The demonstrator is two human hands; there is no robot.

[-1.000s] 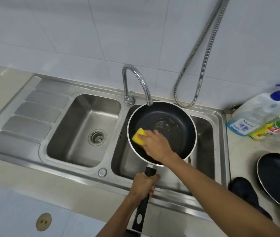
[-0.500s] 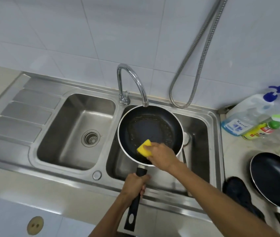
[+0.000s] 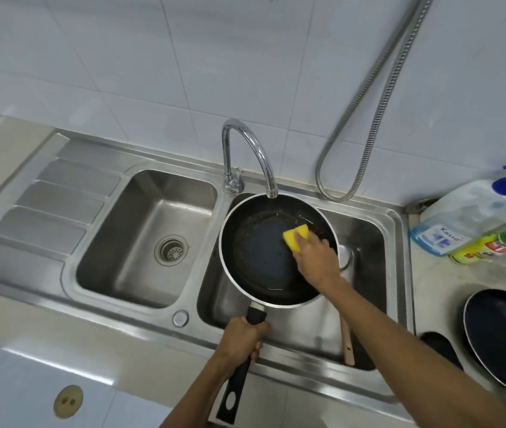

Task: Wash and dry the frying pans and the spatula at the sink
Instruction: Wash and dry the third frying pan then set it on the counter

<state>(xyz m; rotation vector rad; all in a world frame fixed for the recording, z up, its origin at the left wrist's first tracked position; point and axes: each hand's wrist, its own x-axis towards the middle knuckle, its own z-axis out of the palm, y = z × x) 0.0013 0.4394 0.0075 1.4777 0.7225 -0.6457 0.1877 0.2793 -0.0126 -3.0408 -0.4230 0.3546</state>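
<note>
A black frying pan (image 3: 257, 257) with a pale rim hangs over the right sink basin (image 3: 365, 242), under the tap spout. My left hand (image 3: 242, 338) grips its black handle near the pan. My right hand (image 3: 316, 257) presses a yellow sponge (image 3: 296, 236) against the pan's inner right side, where greasy residue rings the base. A wooden spatula handle (image 3: 346, 341) lies in the right basin below my right forearm; its blade is hidden. A second black frying pan (image 3: 504, 338) rests on the counter at the right.
The left basin (image 3: 140, 230) with its drain strainer stands beside a ribbed drainboard (image 3: 51, 211). The chrome tap (image 3: 245, 156) arcs over the pan. A metal hose (image 3: 369, 118) hangs on the tiled wall. Detergent bottles (image 3: 467, 223) and a dark cloth (image 3: 440, 344) sit on the right counter.
My right hand has swept the sponge from the pan's near-left area across to its far right side. The left hand keeps its grip on the handle.
</note>
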